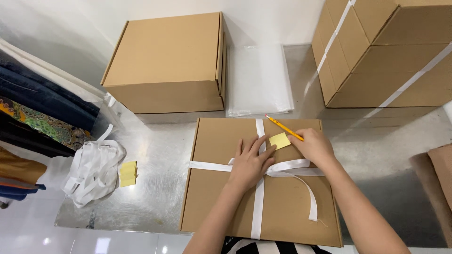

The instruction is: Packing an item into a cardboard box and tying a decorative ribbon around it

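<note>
One flat brown cardboard box (226,197), near on the metal surface (155,164), is already tied with white ribbon (258,188); the left hand (249,162) is pressed flat, fingers spread, beside a yellow sticky note (279,140), while a yellow pencil (284,128) is gripped by the right hand (314,146); writing appears not yet done.

flat brown box (221,188) lying nearest, crossed by white ribbon (257,207) and bearing a small yellow note (279,140) near its far edge. taller plain brown box (165,61) standing behind to the left, lid shut. large brown carton (386,51) at far right, bound with white straps. clear flat bag (258,80) lying between those two. small stack of yellow notes (127,173) lying left of the flat box.
</note>
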